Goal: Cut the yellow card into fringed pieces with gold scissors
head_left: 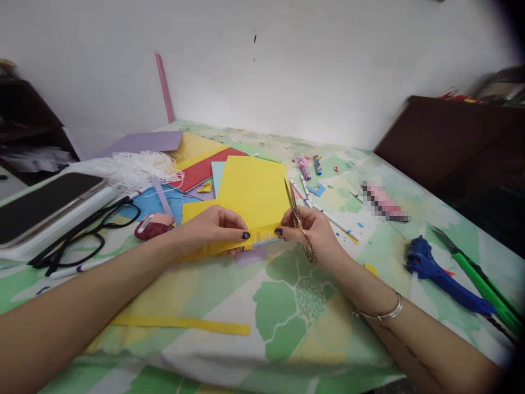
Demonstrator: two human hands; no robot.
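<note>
A yellow paper strip (266, 234) with a row of fine cuts along one edge is stretched between my hands. My left hand (211, 225) pinches it between thumb and fingers. At the strip's right end, my right hand (314, 232) grips it with thumb and forefinger. The same hand also carries a pair of scissors (292, 200), blades pointing up and away from the strip. Behind the strip lies a yellow paper sheet (254, 186). Nearer to me, a plain yellow strip (184, 324) rests on the flowered tablecloth (283, 306).
On the left are black glasses (96, 246), a phone (49, 202), white yarn (131, 167) and a dark red object (153, 225). Coloured papers, including a red sheet (205, 171), lie behind. To the right are markers (336, 221), a blue glue gun (443, 276) and a green cutter (479, 279).
</note>
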